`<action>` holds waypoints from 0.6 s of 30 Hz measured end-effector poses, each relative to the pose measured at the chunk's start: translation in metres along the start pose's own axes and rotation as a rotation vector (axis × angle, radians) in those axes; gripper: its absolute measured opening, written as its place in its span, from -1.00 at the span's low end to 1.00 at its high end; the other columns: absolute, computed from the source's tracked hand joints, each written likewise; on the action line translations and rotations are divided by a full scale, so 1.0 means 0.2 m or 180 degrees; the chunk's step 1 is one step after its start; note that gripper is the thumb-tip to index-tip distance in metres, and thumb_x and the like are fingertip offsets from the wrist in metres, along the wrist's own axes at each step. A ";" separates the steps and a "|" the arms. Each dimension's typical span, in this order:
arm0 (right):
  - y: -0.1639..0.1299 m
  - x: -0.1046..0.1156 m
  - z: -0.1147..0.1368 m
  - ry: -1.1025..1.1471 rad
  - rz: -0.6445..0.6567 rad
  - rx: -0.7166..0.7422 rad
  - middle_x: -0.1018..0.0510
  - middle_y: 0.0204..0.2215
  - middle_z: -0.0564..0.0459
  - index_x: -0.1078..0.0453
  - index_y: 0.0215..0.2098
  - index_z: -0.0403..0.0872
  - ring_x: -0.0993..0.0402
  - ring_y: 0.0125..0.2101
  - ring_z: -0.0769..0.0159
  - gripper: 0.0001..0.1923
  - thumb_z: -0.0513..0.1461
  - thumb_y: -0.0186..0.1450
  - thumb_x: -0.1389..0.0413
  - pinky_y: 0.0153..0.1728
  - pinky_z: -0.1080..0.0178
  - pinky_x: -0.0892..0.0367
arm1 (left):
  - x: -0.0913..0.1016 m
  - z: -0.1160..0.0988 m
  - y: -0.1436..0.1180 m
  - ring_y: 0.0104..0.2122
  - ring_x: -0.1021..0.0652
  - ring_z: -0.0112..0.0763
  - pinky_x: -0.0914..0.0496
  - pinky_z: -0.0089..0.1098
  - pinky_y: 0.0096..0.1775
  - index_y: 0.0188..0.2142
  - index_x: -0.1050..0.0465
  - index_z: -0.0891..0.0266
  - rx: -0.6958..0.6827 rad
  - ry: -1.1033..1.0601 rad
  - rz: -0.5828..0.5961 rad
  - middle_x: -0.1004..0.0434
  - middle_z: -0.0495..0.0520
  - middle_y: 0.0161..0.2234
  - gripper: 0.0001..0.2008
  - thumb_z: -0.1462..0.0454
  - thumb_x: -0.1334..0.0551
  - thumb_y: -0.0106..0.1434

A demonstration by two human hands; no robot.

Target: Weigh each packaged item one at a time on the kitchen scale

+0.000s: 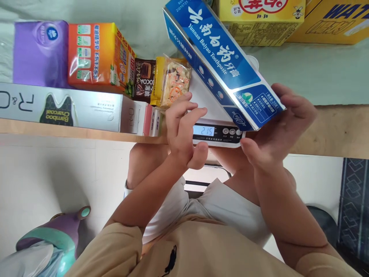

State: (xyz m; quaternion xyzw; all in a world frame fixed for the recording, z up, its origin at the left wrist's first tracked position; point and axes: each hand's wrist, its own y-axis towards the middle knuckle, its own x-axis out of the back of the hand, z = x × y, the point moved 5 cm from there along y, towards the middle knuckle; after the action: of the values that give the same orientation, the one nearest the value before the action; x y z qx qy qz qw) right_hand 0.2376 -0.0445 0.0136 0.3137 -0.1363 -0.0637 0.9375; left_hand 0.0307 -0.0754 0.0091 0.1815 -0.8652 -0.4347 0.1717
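I see a pale green surface with wooden edge; my right hand grips the glossy blue toothpaste box over the scale, left hand loosely open, empty.

On the counter: purple pack, orange pack, charcoal toothpaste box, cocoa bar, biscuit packet, yellow cartons.

**Boxes and a scale along the surface edge**

A toothpaste box rests tilted on a scale at the surface edge. Left of the scale lie snack packets, then a long box. Cartons stand behind.
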 end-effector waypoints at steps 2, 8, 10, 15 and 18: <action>0.00 0.00 0.01 -0.0274 0.0257 -0.0048 -0.38 0.23 -0.11 -0.23 0.19 0.13 -0.42 0.29 -0.06 -0.21 0.19 0.11 -0.32 0.29 -0.20 -0.43 | 0.00 -0.01 0.02 0.20 -0.52 0.01 -0.34 0.10 0.37 0.27 -0.43 -0.07 0.0105 -0.0097 0.0135 -0.45 0.17 0.05 -0.35 -0.28 -0.02 0.42; 0.02 0.01 0.06 -0.0751 0.0299 -0.0455 -0.57 0.12 -0.10 -0.42 0.16 0.10 -0.51 0.21 0.01 -0.42 -0.13 0.17 -0.33 0.32 -0.15 -0.42 | 0.02 0.01 0.00 0.26 -0.48 0.02 -0.21 0.10 0.48 0.17 -0.43 -0.01 0.0663 -0.0207 0.0410 -0.45 0.20 0.09 -0.33 -0.34 0.00 0.38; 0.03 0.04 0.08 -0.0607 0.0037 -0.0597 -0.60 0.06 -0.09 -0.48 0.11 0.06 -0.55 0.11 0.06 -0.41 -0.12 0.11 -0.36 0.23 -0.09 -0.48 | 0.02 0.03 -0.02 0.25 -0.49 0.00 -0.25 0.09 0.46 0.17 -0.44 0.02 0.0613 -0.0131 0.0428 -0.45 0.22 0.08 -0.38 -0.28 0.01 0.43; 0.05 0.20 0.13 -0.0074 -0.0993 -0.1263 -0.59 -0.16 -0.03 -0.58 -0.11 0.00 -0.56 -0.13 0.10 -0.31 -0.08 -0.26 -0.47 0.11 -0.19 -0.47 | -0.01 -0.02 0.01 0.21 -0.55 0.04 -0.42 0.10 0.30 0.08 -0.49 0.15 0.0445 -0.0133 0.0206 -0.49 0.25 -0.01 -0.45 -0.14 0.01 0.45; 0.08 0.27 0.23 -0.0015 -0.1349 -0.1105 -0.49 -0.27 0.04 -0.52 -0.22 0.06 -0.45 -0.31 0.17 -0.25 0.02 -0.41 -0.49 -0.13 -0.26 -0.48 | 0.08 -0.20 0.11 0.11 -0.62 0.01 -0.52 0.10 0.17 -0.08 -0.54 0.12 0.0377 -0.0252 -0.0015 -0.51 0.20 -0.17 -0.50 -0.12 0.02 0.44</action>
State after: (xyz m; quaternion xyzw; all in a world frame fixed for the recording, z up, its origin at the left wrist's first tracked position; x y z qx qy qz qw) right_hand 0.2757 -0.0693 0.0698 0.1697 -0.0568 -0.2816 0.9427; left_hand 0.0312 -0.0984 0.0521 0.1761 -0.8951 -0.3900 0.1253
